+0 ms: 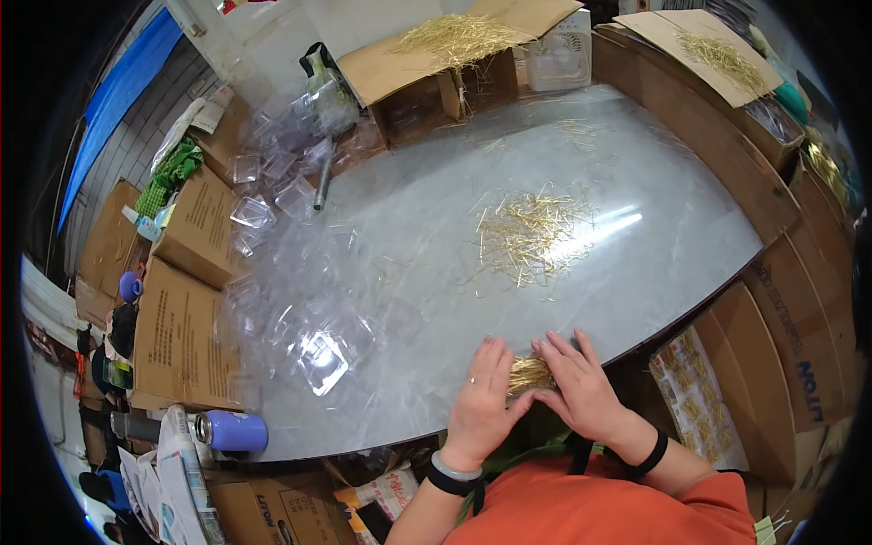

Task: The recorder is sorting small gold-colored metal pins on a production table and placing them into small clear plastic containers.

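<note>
At the table's near edge, a bundle of thin gold wire hooks (530,374) lies between my two hands. My left hand (480,404) is cupped against the bundle's left end, fingers together. From the other side my right hand (583,389) presses on the right end, its thumb reaching toward my left thumb. The undersides of the fingers and part of the bundle are hidden. Farther out on the grey tabletop (427,236) sits a loose, tangled pile of the same gold wire hooks (531,238), with a few strays around it.
Clear plastic boxes (322,350) spread over the table's left side, near a grey tube (323,182). A purple bottle (232,431) lies at the near left corner. Cardboard boxes (186,336) line the left; a cardboard shelf (418,104) bears more wires at the back.
</note>
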Tool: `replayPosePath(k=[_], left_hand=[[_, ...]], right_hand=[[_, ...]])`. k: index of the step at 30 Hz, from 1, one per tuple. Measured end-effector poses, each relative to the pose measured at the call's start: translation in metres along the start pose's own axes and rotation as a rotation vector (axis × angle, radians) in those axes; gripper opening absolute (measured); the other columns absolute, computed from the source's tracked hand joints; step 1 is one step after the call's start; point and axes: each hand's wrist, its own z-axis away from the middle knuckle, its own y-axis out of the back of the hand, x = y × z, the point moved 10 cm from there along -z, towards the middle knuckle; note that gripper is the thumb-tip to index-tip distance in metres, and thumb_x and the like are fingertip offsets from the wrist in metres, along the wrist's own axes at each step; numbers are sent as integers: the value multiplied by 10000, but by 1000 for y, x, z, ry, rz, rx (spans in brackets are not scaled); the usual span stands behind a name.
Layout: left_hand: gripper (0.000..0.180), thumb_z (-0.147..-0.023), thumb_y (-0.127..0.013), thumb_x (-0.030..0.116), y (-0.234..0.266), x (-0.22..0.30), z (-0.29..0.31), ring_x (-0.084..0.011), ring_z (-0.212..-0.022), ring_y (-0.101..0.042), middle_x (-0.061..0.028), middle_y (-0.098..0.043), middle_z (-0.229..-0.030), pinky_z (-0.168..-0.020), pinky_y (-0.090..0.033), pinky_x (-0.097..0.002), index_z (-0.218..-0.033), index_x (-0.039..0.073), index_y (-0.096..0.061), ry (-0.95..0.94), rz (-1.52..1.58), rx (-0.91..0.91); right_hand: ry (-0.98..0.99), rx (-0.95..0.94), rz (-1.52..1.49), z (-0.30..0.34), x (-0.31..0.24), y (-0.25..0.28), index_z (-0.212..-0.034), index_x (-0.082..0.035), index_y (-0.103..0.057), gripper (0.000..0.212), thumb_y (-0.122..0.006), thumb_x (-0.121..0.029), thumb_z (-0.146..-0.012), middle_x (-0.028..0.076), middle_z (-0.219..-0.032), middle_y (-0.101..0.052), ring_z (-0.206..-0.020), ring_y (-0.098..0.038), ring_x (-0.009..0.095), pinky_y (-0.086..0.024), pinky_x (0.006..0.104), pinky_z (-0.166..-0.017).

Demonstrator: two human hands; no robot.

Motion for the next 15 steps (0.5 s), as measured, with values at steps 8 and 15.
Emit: replayPosePath(k=[8, 15], left_hand=[[546, -929, -735, 217, 9, -9, -1, -476, -1398, -456, -273, -463, -1512, -1110, -439, -501, -1366, -34, -528, 92, 7, 77], [625, -896, -757, 297, 5, -4, -6, -471, -1433, -401, -280, -419, -1532, -1114, -434, -507, -1355, -55, -521, 46, -93, -1]], right_hand=[[45, 32, -48, -29, 8, -6, -1396, -38, -510, 601, -765, -194, -874, 159, -1272, -598, -1289, -533, 364, -351, 586, -1157], [-41, 28, -114, -19, 12, -2, -1434, -63, -494, 638, -761, -232, -880, 221, -1454, -434, -1330, -443, 439, -333, 596, -1159]])
